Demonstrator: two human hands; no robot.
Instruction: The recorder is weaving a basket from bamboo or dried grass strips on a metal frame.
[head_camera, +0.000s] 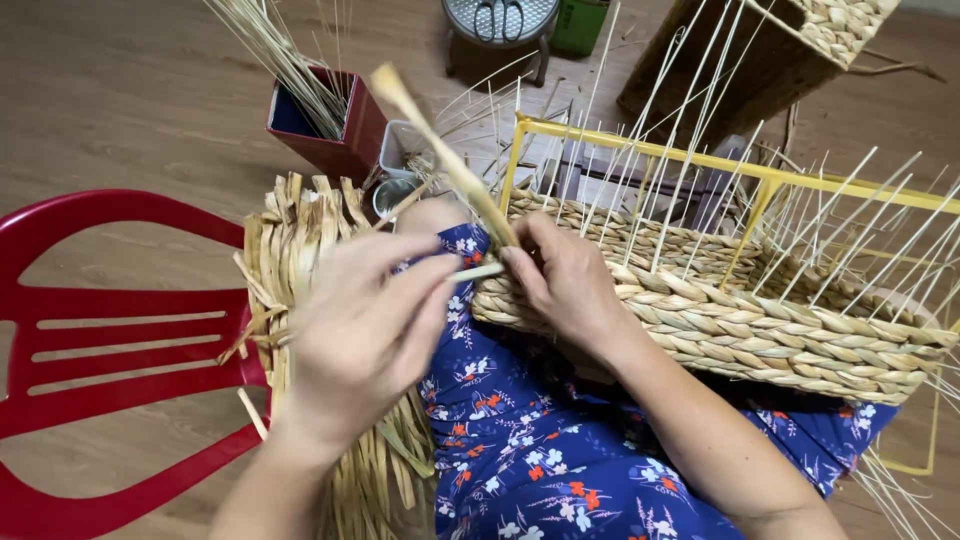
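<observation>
The left hand (365, 325) is raised over the lap, back toward the camera, its fingers (425, 285) curled and pinched on the near end of a flat straw strand (478, 271). That short pale end runs straight across to the right hand (565, 280), whose fingers close around it and around the long twisted part of the same strand (445, 150), which rises up and away to the left above both hands. The right hand rests against the near corner of a half-woven basket (720, 325), and its forearm comes in from the lower right. The basket lies across the person's lap on blue flowered cloth (530, 460), built around a yellow wire frame (640, 150) with thin pale stakes (830, 215) standing up from its wall. A bundle of dried straw (290, 240) lies under the left hand, draped over a red plastic chair (110, 330). Farther off, a red box (335, 125) holds more stalks.
</observation>
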